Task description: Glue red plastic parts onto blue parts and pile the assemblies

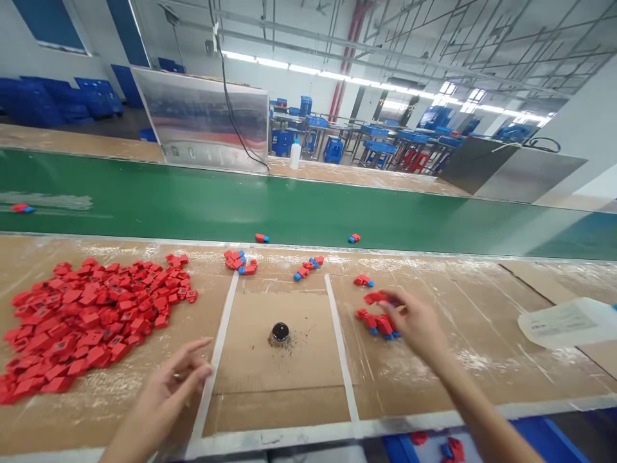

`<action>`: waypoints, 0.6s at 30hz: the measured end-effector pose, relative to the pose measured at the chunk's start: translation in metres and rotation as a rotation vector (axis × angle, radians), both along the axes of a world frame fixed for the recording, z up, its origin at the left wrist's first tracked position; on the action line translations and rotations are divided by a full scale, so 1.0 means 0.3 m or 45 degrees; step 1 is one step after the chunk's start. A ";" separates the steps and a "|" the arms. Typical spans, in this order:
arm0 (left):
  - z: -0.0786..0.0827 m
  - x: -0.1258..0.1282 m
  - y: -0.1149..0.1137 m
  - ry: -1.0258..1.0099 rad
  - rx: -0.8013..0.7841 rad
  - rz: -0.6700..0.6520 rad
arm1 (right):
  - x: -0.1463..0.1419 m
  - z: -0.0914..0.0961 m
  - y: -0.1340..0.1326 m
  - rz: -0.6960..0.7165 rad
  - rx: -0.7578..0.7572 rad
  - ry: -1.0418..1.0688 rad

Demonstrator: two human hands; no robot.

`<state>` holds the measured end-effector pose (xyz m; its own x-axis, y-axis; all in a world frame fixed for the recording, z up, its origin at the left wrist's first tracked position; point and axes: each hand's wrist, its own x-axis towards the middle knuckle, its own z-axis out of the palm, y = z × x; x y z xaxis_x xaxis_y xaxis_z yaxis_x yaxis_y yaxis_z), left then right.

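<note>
R hand (420,321): grip pinching red pc (373,297), R of tape (340,341);
L hand (166,386): grip released, nil held;
Red pile (96,315): L counter (434,379), prob. for L reach;
Black pot (280,332): centred, prob. for access w/ either hand

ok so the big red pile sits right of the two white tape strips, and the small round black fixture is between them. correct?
One slip: the big red pile sits left of the two white tape strips, not right; the head view shows it. The small round black fixture is between them, as you say.
</note>
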<state>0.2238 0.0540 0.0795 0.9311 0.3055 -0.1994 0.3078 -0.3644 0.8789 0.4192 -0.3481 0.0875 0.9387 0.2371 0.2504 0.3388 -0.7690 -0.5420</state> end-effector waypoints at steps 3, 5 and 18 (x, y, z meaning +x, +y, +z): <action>0.013 0.027 0.157 -0.014 0.595 0.372 | 0.219 -0.007 -0.163 -0.110 -0.231 0.206; 0.016 0.053 0.230 -0.028 0.856 0.476 | 0.327 -0.011 -0.204 -0.057 -0.299 0.307; 0.065 0.165 0.188 0.432 1.290 0.255 | 0.945 -0.155 0.151 -0.180 -0.400 0.090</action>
